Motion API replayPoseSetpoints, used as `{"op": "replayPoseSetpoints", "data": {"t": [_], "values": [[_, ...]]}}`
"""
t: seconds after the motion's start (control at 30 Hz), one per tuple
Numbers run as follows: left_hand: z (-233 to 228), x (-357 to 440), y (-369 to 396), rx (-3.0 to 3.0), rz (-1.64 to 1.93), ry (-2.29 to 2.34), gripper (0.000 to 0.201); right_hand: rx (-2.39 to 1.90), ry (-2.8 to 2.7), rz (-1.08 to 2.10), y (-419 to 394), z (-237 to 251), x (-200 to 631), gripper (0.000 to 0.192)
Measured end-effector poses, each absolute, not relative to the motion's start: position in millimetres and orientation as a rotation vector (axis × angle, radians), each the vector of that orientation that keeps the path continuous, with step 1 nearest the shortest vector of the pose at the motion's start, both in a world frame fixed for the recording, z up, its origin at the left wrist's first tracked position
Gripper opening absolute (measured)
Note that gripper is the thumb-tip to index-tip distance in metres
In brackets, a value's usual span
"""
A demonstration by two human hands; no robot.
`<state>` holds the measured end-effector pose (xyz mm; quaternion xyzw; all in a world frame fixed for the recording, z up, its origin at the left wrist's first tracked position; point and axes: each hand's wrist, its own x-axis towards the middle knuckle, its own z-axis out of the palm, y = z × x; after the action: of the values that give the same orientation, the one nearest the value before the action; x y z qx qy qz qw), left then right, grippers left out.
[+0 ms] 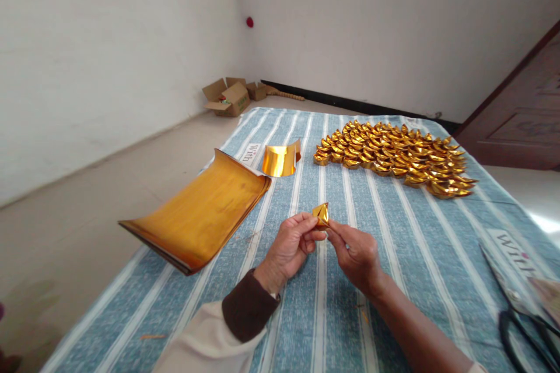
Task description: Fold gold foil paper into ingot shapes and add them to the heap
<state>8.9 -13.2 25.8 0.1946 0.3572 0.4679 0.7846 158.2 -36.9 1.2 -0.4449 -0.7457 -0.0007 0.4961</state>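
Note:
A small folded gold foil paper ingot [321, 214] is held between both hands above the striped tablecloth. My left hand [291, 245] pinches its left side between thumb and fingers. On the lower right corner, the thumb and fingertips of my right hand [356, 253] close on the same piece. Its underside is partly hidden by the fingers. Beyond the hands, a curled piece of shiny gold paper [280, 160] stands on the cloth. To the left lies a stack of large gold paper sheets [201, 213] with curled edges.
Many finished gold paper ingots [389, 154] are packed in rows at the table's far right. Black-handled scissors [516, 309] lie at the near right edge. The blue and white tablecloth [301, 326] covers the table. An open cardboard box [230, 99] sits on the floor beyond.

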Motion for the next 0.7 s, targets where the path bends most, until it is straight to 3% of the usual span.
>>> {"op": "replayPoseSetpoints", "data": {"t": [0.7], "values": [[27, 9, -12, 0.309, 1.001, 0.791, 0.015, -1.079, -1.821, -0.041, -35, -9, 156, 0.028]]}}
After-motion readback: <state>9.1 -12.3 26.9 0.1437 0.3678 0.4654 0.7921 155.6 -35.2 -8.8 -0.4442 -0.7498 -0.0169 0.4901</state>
